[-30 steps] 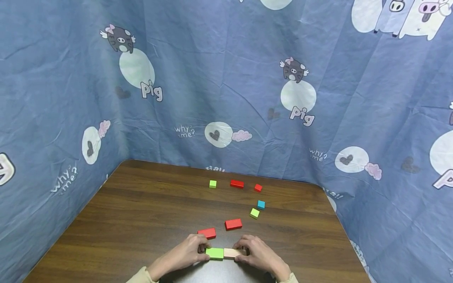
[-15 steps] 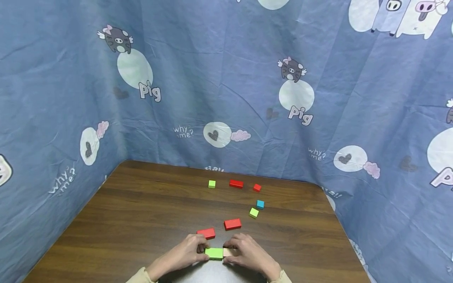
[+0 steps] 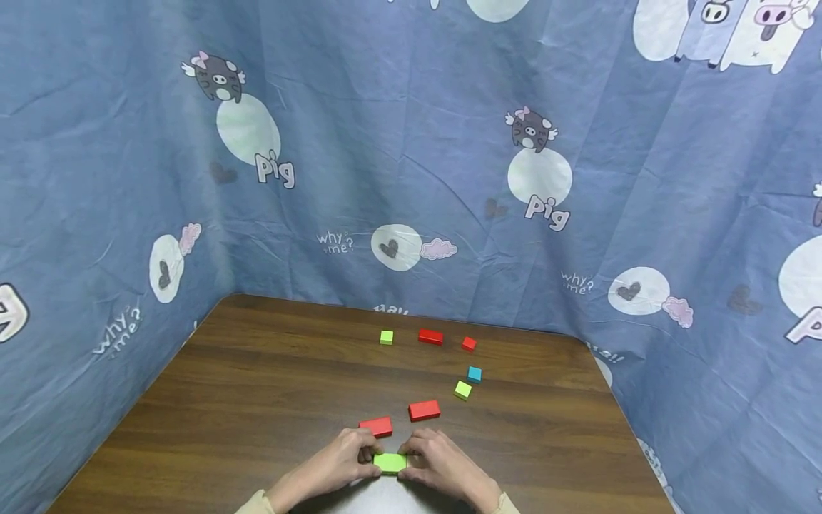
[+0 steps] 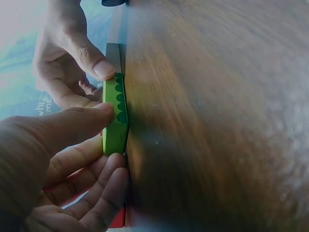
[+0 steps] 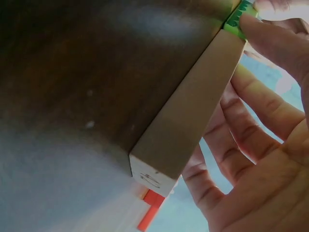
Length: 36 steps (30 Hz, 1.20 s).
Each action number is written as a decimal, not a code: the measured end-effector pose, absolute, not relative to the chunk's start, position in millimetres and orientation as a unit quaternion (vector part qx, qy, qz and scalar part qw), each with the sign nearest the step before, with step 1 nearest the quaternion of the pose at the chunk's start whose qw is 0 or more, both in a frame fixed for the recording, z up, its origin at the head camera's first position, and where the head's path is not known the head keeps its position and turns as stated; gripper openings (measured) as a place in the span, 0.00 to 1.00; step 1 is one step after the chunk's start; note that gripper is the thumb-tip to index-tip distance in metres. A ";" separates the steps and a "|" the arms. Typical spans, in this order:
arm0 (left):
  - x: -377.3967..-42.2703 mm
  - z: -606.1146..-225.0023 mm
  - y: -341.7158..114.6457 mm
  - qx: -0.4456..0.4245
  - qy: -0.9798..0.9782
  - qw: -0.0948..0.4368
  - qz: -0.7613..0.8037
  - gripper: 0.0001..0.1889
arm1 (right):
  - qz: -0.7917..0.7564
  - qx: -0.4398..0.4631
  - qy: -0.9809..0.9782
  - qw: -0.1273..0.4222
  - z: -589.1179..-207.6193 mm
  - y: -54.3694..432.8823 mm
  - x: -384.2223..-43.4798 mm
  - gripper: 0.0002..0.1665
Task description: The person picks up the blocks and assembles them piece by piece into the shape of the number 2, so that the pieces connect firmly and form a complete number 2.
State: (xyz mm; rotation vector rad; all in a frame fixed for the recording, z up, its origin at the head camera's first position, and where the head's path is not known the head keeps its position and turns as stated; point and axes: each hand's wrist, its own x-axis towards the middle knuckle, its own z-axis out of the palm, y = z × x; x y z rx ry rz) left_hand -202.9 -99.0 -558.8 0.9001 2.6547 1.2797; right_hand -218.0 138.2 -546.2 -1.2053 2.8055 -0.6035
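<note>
Looks like the right hand [image 3: 437, 460] has just slid left over the tan block [image 5: 193, 101] to pinch the right end of the green block [image 3: 389, 464], opposite the pinching left hand [image 3: 343, 459], so green's now steadied two-handed on the table [image 3: 257, 392], end-to-end with tan.

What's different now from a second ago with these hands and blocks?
The right hand moved left along the tan block and now pinches the green block at its right end. The left hand still holds the green block's left end; the blue block and loose red blocks stayed put.
</note>
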 end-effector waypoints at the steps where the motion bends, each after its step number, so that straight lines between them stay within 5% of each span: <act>1: -202.7 -559.0 -99.1 0.293 0.860 0.030 0.416 0.09 | -0.198 -0.384 0.902 0.019 -546.1 138.3 -217.7 0.16; 16: -203.5 -547.4 -101.6 0.337 0.865 0.022 0.372 0.09 | -0.203 -0.383 0.901 0.014 -544.0 137.3 -216.3 0.15; 28: -225.9 -514.7 -105.9 0.297 0.888 -0.075 0.344 0.03 | -0.199 -0.396 0.896 0.000 -545.9 139.6 -216.2 0.15; 36: -234.9 -516.1 -109.2 0.272 0.899 -0.074 0.335 0.02 | -0.197 -0.408 0.891 -0.011 -546.2 139.2 -215.3 0.14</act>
